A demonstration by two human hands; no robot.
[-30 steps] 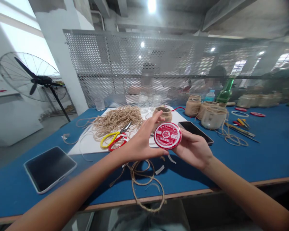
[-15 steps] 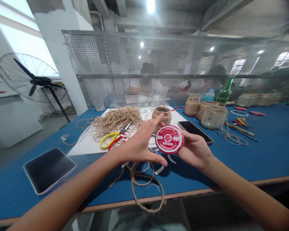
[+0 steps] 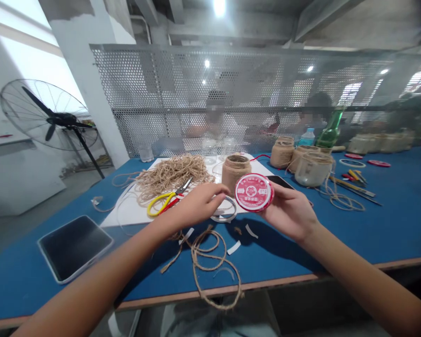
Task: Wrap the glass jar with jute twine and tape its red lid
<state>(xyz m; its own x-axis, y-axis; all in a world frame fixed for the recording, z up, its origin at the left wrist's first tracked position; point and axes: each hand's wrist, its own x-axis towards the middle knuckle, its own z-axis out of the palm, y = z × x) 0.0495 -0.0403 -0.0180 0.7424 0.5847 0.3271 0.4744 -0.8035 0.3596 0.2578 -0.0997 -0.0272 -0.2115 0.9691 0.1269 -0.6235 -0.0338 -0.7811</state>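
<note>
My right hand (image 3: pixel 289 213) is closed around a round red-and-white spool (image 3: pixel 254 192), holding it upright above the blue table (image 3: pixel 389 224). My left hand (image 3: pixel 192 208) hovers just left of the spool with its fingertips drawn together in a pinch; I cannot make out what they hold. A clear tape ring (image 3: pixel 226 215) lies on the table right beside those fingertips. Behind the hands stands a twine-wrapped jar (image 3: pixel 235 171). A loose loop of twine (image 3: pixel 210 262) lies on the table under my forearms, with small white tape scraps (image 3: pixel 234 247) around it.
Yellow-and-red scissors (image 3: pixel 164 201) and a twine pile (image 3: pixel 171 174) lie on a white board (image 3: pixel 126 213). A tablet (image 3: pixel 75 245) lies at the left, a phone (image 3: pixel 279 181) behind the spool. More wrapped jars (image 3: pixel 312 168), a green bottle (image 3: pixel 331 128) and tools sit at the right. People sit behind a mesh screen (image 3: pixel 182 103).
My left hand has left the spool, dropped toward the tape ring and closed its fingers. My right hand has lifted the spool slightly up and to the right.
</note>
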